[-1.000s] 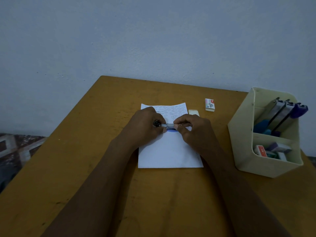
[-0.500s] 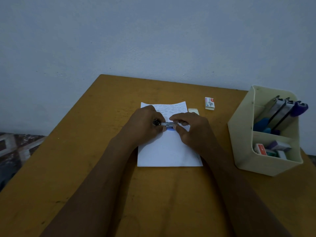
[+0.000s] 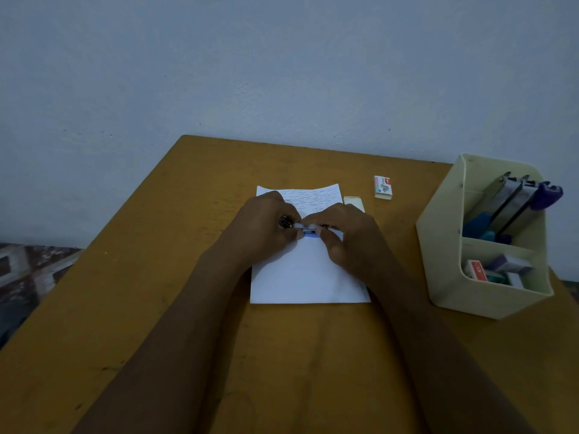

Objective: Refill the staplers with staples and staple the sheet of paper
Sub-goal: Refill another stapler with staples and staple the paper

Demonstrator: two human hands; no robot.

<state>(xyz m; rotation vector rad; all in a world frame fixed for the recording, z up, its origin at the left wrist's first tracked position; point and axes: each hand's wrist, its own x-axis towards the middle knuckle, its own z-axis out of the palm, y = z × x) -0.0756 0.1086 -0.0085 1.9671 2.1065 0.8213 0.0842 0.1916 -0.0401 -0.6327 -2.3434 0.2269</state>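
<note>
A small blue and metal stapler (image 3: 308, 229) is held low over the upper half of the sheet of paper (image 3: 305, 277), which lies flat on the wooden table (image 3: 156, 277). Whether the stapler touches the sheet cannot be told. Its left end is gripped by the curled fingers of the left hand (image 3: 263, 228), and its right part is pinched between the thumb and bent fingers of the right hand (image 3: 349, 238). Compared with half a second ago, the right fingertips have been brought closer to the left hand, so that less of the metal top is seen between the two hands. The left hand's grip is unchanged, and the sheet has been kept in the same place. Just beyond the right hand a small cream piece (image 3: 354, 202) is seen beside the sheet's far right corner, and a box of staples (image 3: 383, 187) lies a little farther off, both where they were. Near the right edge of the table a cream organiser (image 3: 445, 245) is stood, with further staplers (image 3: 513, 202) leaned in its rear compartment and small boxes (image 3: 495, 269) kept in the front one.
</note>
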